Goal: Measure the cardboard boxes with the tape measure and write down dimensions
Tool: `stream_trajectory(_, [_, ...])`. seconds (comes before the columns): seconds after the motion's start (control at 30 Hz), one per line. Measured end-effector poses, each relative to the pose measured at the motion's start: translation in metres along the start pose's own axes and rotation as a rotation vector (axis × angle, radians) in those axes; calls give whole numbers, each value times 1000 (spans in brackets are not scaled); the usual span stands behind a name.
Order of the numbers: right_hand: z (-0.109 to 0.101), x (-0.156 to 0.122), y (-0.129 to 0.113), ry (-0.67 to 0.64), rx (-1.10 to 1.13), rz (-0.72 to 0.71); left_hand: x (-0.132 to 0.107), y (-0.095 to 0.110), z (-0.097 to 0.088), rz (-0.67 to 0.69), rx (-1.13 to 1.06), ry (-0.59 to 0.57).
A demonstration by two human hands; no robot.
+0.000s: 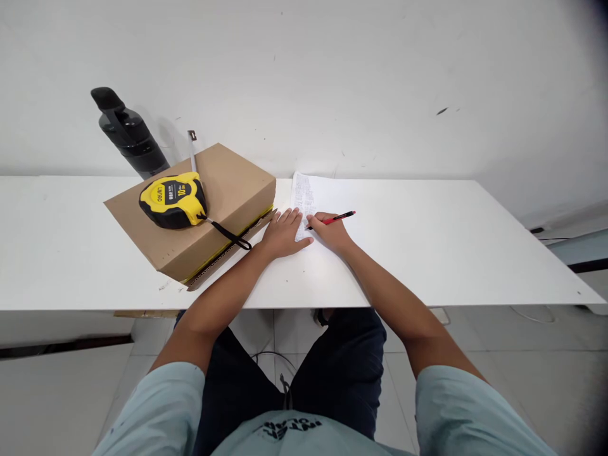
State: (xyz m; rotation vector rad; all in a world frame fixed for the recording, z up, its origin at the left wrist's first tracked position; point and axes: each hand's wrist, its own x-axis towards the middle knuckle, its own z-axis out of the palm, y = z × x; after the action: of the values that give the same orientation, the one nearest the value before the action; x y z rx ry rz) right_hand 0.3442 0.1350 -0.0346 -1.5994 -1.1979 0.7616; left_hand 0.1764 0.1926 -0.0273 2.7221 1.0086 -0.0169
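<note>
A sheet of white paper (327, 192) lies on the table near the wall, with handwriting down its left part. My left hand (284, 233) rests flat on the paper's left edge, fingers stretched and thumb apart. In my right hand (331, 231) is a red and black pen (342, 216), gripped between the fingers. Its tip points down-left and is at the paper, close to my left thumb; whether it touches cannot be made out. The lower part of the sheet is partly hidden by my hands.
Left of my hands sits a cardboard box (232, 174). On it lies a yellow and black tape measure (173, 199), its blade end out and its black strap hanging over the box edge. A dark bottle (133, 136) stands behind the box. The white table (451, 247) meets the wall.
</note>
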Motion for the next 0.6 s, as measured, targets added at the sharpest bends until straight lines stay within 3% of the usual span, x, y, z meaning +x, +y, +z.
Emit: stream_trajectory(0.6, [-2,1,1,29,20,12,-1,-1,-2,1,-21,-9])
